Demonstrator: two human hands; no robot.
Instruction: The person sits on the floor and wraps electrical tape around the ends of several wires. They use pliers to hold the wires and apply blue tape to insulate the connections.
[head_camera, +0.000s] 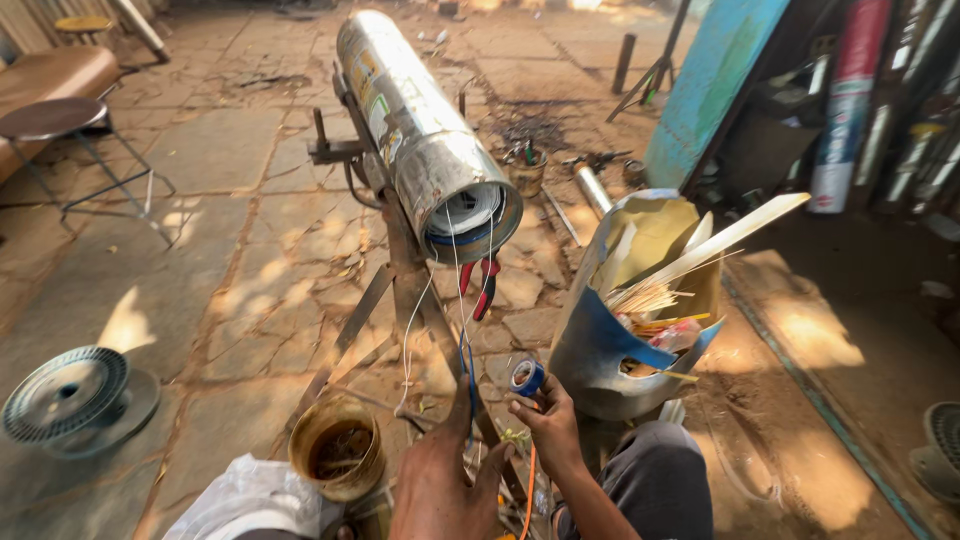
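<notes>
A long metal cylinder (415, 130) lies on a rusty stand (400, 290), its open end facing me with wound wire inside. Thin white and blue wires (462, 300) hang from that end down to my hands. My left hand (435, 480) is closed around the wires near the stand's leg. My right hand (545, 420) pinches a small blue roll of tape (527, 377) just beside the wires. An orange wire (530, 490) runs down between my hands. Red-handled pliers (483, 285) hang on the stand under the cylinder's mouth.
A rusty tin can (337, 450) stands by my left knee. A cut metal drum (625, 300) holding sticks and scraps is to the right. A metal spool (70, 395) lies on the stone floor at left; a stool (70, 140) stands farther back.
</notes>
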